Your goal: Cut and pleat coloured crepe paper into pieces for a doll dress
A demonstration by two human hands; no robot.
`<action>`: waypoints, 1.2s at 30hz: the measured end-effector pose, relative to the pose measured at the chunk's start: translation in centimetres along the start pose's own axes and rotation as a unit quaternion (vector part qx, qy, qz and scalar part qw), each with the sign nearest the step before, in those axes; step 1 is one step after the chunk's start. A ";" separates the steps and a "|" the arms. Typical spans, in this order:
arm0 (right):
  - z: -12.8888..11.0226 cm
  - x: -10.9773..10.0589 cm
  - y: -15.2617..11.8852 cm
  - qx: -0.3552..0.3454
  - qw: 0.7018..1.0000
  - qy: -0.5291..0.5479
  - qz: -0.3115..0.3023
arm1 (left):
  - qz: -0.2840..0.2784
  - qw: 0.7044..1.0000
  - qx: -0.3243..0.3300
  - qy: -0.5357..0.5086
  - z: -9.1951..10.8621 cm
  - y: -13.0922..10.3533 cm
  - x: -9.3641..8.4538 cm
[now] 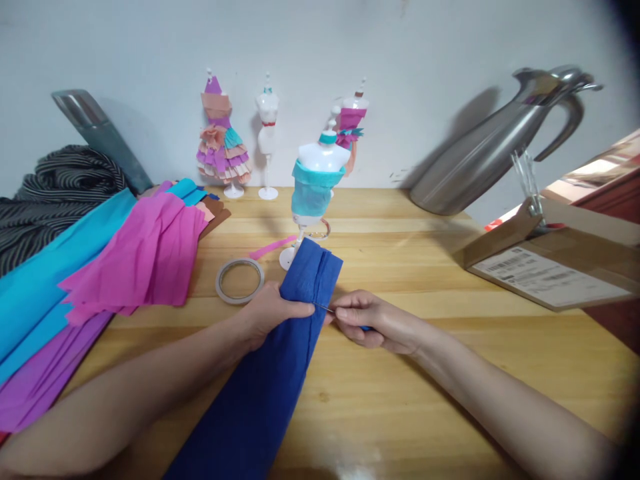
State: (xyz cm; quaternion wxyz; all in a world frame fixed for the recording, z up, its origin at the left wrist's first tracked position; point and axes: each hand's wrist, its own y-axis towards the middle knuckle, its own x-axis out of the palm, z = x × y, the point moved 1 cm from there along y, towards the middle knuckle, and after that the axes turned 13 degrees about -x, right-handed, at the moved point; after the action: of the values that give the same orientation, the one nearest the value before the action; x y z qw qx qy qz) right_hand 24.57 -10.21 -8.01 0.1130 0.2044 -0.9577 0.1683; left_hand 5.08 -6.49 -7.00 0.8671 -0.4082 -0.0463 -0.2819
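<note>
A long folded strip of dark blue crepe paper [270,380] slants up from the bottom edge to the middle of the view. My left hand [273,312] grips its left side, the thumb lying across the top. At the strip's right edge my right hand [365,320] is closed on a small tool [367,328] with a blue handle, whose thin metal part lies across the paper near my left thumb. Just behind the strip stands a small white mannequin [323,157] wrapped in turquoise paper.
A tape roll [220,283] and a pink strip [273,247] lie behind my left hand. Coloured crepe paper [145,260] is piled at left. Three more mannequins [267,137] stand near the wall. A steel jug [470,150] and cardboard box [575,247] are at right.
</note>
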 end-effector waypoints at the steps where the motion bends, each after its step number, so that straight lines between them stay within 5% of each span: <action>1: 0.0 0.0 0.0 0.002 1.000 0.003 -0.001 | 0.000 1.000 0.000 0.000 0.0 0.0 0.0; 36: 0.9 -0.4 0.4 -0.007 0.993 0.108 -0.050 | 0.027 1.000 0.004 0.001 -0.2 0.6 -0.6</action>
State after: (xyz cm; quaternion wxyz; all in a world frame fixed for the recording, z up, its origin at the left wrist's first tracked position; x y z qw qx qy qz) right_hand 24.63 -10.07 -9.08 0.2258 0.2315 -0.9296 0.1767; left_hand 4.92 -6.07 -7.74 0.8760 -0.4053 -0.0354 -0.2590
